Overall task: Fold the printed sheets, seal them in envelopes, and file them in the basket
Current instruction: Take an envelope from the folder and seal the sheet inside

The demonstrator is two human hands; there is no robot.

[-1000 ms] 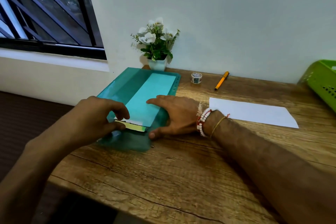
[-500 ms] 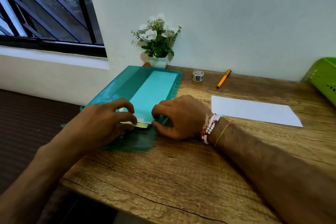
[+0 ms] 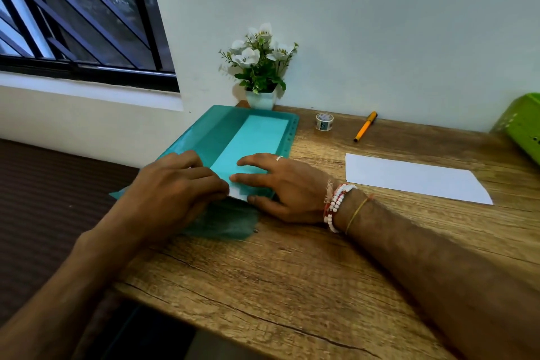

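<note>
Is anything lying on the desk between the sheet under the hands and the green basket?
Only a flat white paper lies between sheet and basket; the tape and pen sit farther back.

Potted flowers, orange pen

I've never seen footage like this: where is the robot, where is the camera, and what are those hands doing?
There is no robot here: a person works with bare hands, and the one camera sits on their head, looking down. The right hand lies flat, pressing a teal plastic folder with a pale sheet showing through it. The left hand has curled fingers at that sheet's near corner; whether it pinches it is hidden. Further right on the wooden desk lie a white paper, a tape roll and an orange pen. A flower pot stands by the wall, a green basket at the right edge.
</note>
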